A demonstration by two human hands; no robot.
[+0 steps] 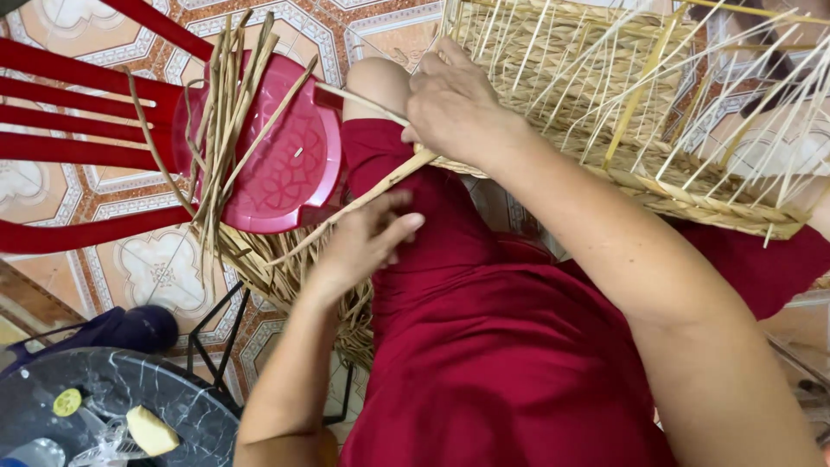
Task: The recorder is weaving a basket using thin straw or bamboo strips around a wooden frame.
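Note:
A half-woven straw basket (640, 112) rests on my lap over dark red trousers, with loose pale stakes sticking out of its rim. My right hand (454, 108) presses on the basket's near corner and pinches a flat dried straw strand (363, 197). That strand runs down to the left, where my left hand (363, 238) grips it between thumb and fingers. A bundle of dried straw (226, 130) lies across a red plastic stool (285, 156) to my left, and more straw trails down beside my leg.
Red plastic chair slats (78, 95) stand at the far left on a patterned tiled floor (156, 268). A round dark marble-look table (130, 406) at the lower left carries a yellow block and clear plastic. Dark blue footwear (130, 329) lies beside it.

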